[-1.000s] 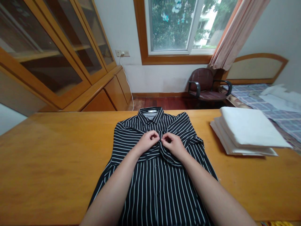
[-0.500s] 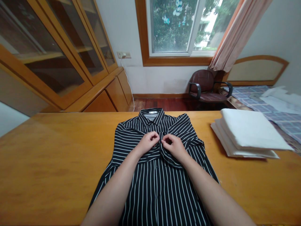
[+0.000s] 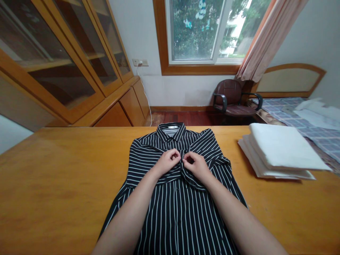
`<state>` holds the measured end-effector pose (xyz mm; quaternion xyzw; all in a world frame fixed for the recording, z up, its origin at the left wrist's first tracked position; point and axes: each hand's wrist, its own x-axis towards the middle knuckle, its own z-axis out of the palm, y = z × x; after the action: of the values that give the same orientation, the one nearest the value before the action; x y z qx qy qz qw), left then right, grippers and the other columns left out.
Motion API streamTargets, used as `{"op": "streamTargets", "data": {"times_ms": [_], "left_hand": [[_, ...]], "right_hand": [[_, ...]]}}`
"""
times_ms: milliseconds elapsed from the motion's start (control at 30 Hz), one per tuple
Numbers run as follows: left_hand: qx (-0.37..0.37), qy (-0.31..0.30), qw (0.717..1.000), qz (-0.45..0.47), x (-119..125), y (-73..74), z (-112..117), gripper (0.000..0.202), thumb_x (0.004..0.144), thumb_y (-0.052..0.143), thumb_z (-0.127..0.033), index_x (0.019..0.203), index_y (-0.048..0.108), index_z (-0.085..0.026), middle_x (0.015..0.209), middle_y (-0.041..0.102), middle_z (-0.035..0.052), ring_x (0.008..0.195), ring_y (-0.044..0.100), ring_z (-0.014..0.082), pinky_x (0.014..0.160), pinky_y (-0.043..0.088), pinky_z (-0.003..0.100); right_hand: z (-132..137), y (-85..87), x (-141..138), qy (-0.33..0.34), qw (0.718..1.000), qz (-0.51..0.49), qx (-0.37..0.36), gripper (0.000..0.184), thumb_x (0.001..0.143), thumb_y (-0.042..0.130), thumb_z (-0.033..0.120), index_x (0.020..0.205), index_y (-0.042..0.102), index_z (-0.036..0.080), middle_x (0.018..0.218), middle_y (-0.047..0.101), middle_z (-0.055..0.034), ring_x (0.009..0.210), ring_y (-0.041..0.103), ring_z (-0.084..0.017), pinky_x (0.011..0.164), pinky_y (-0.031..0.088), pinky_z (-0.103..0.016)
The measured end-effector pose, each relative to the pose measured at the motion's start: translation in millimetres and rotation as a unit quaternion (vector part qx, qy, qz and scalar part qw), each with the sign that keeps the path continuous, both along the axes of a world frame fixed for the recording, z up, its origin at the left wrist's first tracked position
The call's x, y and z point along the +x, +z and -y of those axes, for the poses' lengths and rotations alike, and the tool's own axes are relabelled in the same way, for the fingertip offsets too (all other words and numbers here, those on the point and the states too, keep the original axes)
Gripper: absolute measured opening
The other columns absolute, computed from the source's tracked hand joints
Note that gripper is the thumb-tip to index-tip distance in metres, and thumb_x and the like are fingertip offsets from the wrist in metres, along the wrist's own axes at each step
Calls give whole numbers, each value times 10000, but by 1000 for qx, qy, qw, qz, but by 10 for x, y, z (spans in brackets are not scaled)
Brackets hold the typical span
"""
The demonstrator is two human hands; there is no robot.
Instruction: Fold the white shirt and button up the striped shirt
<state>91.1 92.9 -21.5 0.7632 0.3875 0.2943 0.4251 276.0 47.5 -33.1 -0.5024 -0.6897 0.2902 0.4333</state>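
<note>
A black shirt with white stripes [image 3: 164, 212] lies front up on the wooden table, its collar at the far edge. Both sleeves are folded inward across the chest. Over the middle of the chest, my left hand [image 3: 168, 160] pinches the striped cloth between thumb and fingers. Close beside it, my right hand [image 3: 196, 163] is closed in a similar pinch on the shirt, the fingertips of the two hands nearly touching. The exact bit of cloth or button between the fingertips is too small to make out.
On the table [image 3: 66, 184], a stack of folded white cloth or sheets [image 3: 287, 147] lies to the right. Beyond stand a brown armchair [image 3: 231, 95], a bed with a checked cover [image 3: 281, 109] and, at left, a glass-door cabinet [image 3: 77, 117].
</note>
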Motion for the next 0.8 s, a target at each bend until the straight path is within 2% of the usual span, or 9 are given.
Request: {"op": "streamTargets", "data": {"times_ms": [367, 567, 800], "left_hand": [[26, 1, 1000, -15, -1, -12, 10, 73, 830, 558, -227, 817, 613, -181, 782, 595, -3, 686, 527, 128, 637, 428, 229], [31, 4, 999, -20, 8, -17, 3, 70, 824, 555, -212, 815, 617, -181, 772, 598, -4, 695, 541, 131, 635, 431, 229], [26, 7, 999, -17, 16, -12, 3, 64, 825, 567, -228, 828, 612, -183, 758, 580, -9, 683, 539, 129, 631, 439, 230]], "right_hand": [[0, -18, -1, -2, 1000, 8, 4, 45, 800, 611, 186, 777, 620, 223, 736, 639, 12, 701, 608, -161, 667, 453, -265], [-12, -11, -6, -6, 999, -29, -34, 16, 799, 619, 214, 812, 629, 216, 750, 661, 11, 705, 627, -158, 679, 483, -272], [-25, -28, 1, -5, 992, -96, -82, 152, 800, 654, 281, 934, 641, 210, 877, 712, -18, 836, 684, -175, 801, 538, -318]]}}
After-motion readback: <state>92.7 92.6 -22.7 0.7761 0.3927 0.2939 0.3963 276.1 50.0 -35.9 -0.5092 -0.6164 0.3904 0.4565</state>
